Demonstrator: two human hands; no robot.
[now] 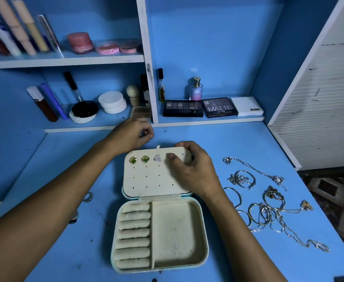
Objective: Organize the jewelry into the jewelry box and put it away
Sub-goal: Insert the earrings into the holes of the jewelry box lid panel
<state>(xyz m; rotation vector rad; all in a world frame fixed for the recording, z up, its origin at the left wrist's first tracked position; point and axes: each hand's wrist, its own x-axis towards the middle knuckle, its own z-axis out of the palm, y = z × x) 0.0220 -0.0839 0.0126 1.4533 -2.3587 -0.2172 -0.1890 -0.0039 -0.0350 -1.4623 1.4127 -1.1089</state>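
Gripping the velvety perforated lid (150, 176), right hand (193, 169); left hand (132, 135) loosely curled behind.

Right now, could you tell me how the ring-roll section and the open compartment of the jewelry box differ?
The ring-roll section is narrower and on the left, filled with padded rolls; the open compartment is wider, on the right, with a flat floor. Both are cream-lined and hold no jewelry.

Cream jewelry box (179, 231) open flat, below right hand (189, 167). Lid panel (150, 178) under its fingers: two green studs (139, 159), triangular stud (157, 158). Tangled chains and bangles (266, 204) right of wrist.
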